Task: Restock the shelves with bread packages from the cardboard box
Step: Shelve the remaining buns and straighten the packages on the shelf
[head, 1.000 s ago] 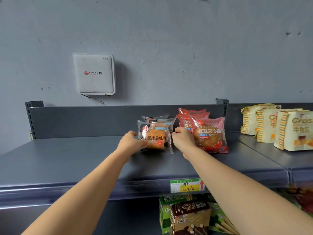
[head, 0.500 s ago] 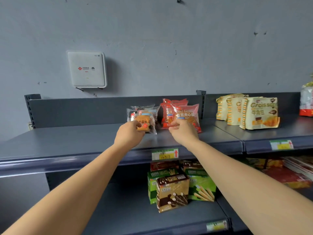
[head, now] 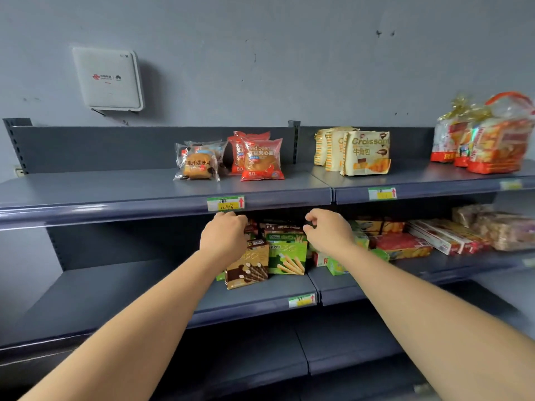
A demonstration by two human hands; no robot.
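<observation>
Clear-wrapped bread packages (head: 198,164) stand in a short row on the top shelf (head: 115,192), with red bean bread packages (head: 262,159) right beside them. My left hand (head: 224,237) and my right hand (head: 328,234) hang in the air below the top shelf's front edge, in front of the second shelf. Both hold nothing and their fingers are loosely curled. The cardboard box is out of sight.
Croissant packs (head: 366,153) and red gift bags (head: 489,140) stand further right on the top shelf. Brown and green biscuit-stick boxes (head: 286,257) and other snack packs (head: 451,237) fill the second shelf. A white router (head: 108,79) hangs on the wall.
Both hands let go of the bread packages and drew back and down from the top shelf. The view has pulled back, showing more shelves.
</observation>
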